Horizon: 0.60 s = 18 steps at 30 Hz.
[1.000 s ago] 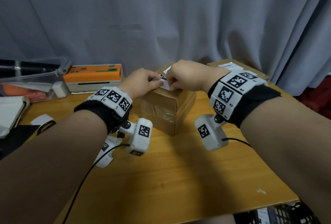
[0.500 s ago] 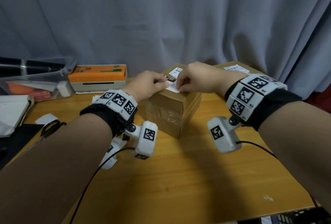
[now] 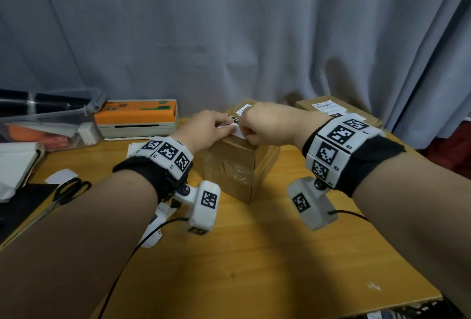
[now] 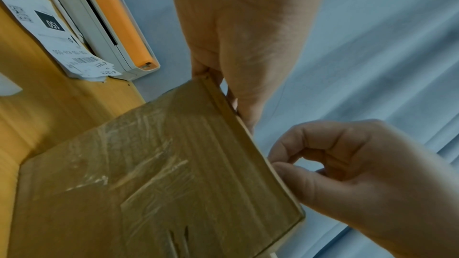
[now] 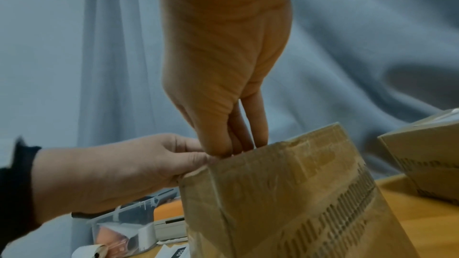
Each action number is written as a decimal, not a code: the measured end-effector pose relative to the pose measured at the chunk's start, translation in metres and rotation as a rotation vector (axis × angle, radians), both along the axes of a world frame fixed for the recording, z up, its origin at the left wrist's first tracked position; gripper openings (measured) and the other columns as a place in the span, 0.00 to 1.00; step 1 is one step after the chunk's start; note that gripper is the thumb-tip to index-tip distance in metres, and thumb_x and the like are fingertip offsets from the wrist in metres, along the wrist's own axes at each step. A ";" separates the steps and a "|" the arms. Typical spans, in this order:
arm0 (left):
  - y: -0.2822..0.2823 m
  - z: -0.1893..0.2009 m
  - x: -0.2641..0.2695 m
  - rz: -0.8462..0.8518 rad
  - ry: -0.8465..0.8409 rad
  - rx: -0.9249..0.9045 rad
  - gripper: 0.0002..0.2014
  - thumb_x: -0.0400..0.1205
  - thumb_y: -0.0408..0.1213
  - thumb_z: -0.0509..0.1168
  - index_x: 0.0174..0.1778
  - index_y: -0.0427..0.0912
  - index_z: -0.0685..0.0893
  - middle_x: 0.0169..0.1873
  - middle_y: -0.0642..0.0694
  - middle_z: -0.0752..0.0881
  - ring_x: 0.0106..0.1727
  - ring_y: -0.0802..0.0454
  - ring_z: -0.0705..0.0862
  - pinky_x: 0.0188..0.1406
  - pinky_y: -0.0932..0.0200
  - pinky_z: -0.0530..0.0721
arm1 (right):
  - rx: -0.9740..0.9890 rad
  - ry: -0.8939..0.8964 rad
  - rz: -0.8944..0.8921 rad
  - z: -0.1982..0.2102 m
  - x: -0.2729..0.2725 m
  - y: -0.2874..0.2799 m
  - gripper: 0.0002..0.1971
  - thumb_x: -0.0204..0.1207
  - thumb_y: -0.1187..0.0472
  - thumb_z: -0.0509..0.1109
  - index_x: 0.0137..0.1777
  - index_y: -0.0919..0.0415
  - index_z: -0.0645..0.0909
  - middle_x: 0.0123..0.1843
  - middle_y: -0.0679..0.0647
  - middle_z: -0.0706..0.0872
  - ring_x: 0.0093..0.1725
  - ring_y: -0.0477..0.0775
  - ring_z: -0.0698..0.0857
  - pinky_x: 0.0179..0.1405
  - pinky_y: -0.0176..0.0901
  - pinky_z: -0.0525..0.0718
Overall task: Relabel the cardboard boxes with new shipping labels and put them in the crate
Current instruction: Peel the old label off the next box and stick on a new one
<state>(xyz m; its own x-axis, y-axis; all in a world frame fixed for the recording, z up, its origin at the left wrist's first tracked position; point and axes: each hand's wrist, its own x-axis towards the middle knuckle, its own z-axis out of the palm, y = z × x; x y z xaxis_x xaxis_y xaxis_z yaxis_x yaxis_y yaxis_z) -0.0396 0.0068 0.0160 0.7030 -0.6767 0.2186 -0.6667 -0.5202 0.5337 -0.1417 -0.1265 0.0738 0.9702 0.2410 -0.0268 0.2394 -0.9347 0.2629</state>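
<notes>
My left hand (image 3: 207,127) and my right hand (image 3: 265,125) meet on top of the small brown cardboard box wrapped in clear tape (image 3: 234,163), which stands at the middle of the yellow wooden tabletop (image 3: 254,255). Both pinch the white shipping label (image 3: 235,130) at the box's near top edge; my right fingers are curled tight around its corner, my left thumb and fingers nip its left end. A black patch on the label shows white figures, partly hidden by my hands. Behind at the right, a second flat cardboard box (image 3: 339,112) carries its own white printed label with a black "150" tag.

The left wrist view shows what the head view hides: loose printed labels (image 4: 57,34) beside the orange and cream label printer (image 4: 109,23), one reading "150" upside down over a barcode. The right wrist view shows dark printed stripes on the box's side (image 5: 323,203), unreadable, and a clear plastic bin (image 5: 124,229) at the far left. Black-handled scissors (image 3: 66,193) lie near left.
</notes>
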 end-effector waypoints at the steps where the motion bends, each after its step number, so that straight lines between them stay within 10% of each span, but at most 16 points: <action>1: 0.000 -0.001 0.001 -0.006 -0.001 -0.004 0.15 0.81 0.45 0.66 0.62 0.45 0.86 0.67 0.47 0.82 0.70 0.50 0.78 0.73 0.49 0.72 | 0.004 0.006 -0.008 0.000 0.000 0.001 0.05 0.74 0.65 0.64 0.40 0.57 0.80 0.38 0.52 0.77 0.39 0.54 0.75 0.22 0.33 0.61; 12: 0.000 -0.004 0.001 -0.021 -0.008 -0.059 0.14 0.82 0.43 0.65 0.61 0.45 0.86 0.60 0.47 0.86 0.63 0.50 0.82 0.67 0.51 0.77 | 0.122 -0.004 -0.096 -0.004 0.010 -0.008 0.08 0.71 0.59 0.66 0.32 0.51 0.72 0.33 0.46 0.74 0.39 0.53 0.75 0.25 0.38 0.66; 18: 0.000 -0.004 0.002 0.003 0.006 -0.042 0.19 0.81 0.46 0.66 0.66 0.45 0.83 0.72 0.46 0.77 0.75 0.52 0.73 0.77 0.53 0.67 | 0.424 0.038 -0.032 -0.004 0.007 -0.028 0.06 0.73 0.61 0.73 0.48 0.60 0.89 0.46 0.53 0.90 0.45 0.50 0.85 0.51 0.47 0.82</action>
<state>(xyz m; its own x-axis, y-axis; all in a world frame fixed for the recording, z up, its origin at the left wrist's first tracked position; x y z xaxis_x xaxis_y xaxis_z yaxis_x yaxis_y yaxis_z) -0.0372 0.0070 0.0121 0.7061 -0.6653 0.2424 -0.6621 -0.4990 0.5591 -0.1351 -0.1549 0.0697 0.9775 0.2083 0.0327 0.2109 -0.9652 -0.1545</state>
